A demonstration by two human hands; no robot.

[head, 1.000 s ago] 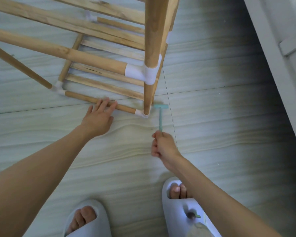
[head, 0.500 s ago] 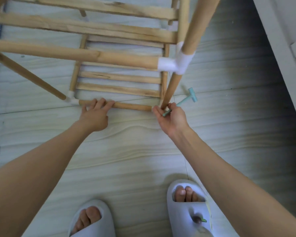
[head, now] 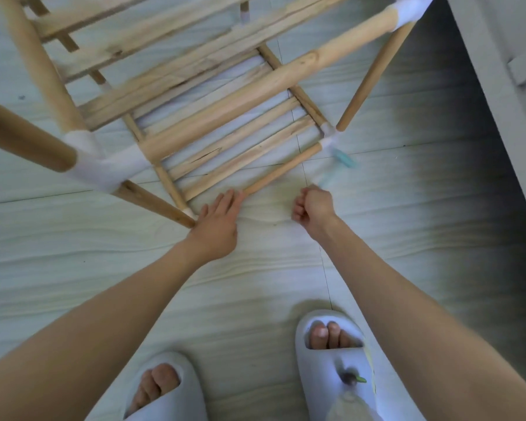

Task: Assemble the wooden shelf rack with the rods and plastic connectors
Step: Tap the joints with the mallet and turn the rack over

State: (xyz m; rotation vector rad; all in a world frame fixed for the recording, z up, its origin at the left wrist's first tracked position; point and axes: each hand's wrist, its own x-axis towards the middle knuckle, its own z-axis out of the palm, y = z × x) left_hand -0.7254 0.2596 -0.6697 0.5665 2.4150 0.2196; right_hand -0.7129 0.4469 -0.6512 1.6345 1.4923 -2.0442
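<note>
Wooden shelf rack (head: 195,86) stood on floor (head: 407,238), mostly assembled, slats and white connectors fitted. Left hand (head: 216,226) lay flat, fingers straight, on bottom rod (head: 281,171). Right hand (head: 315,209) gripped blurred teal mallet (head: 343,159) at corner connector (head: 328,141). Likely remaining: tapping joints tight.

pale wood-grain tile floor (head: 255,284) with thin grout lines, light from the left, dark shadow toward the right. white cabinet (head: 498,71) edge at top right.
</note>
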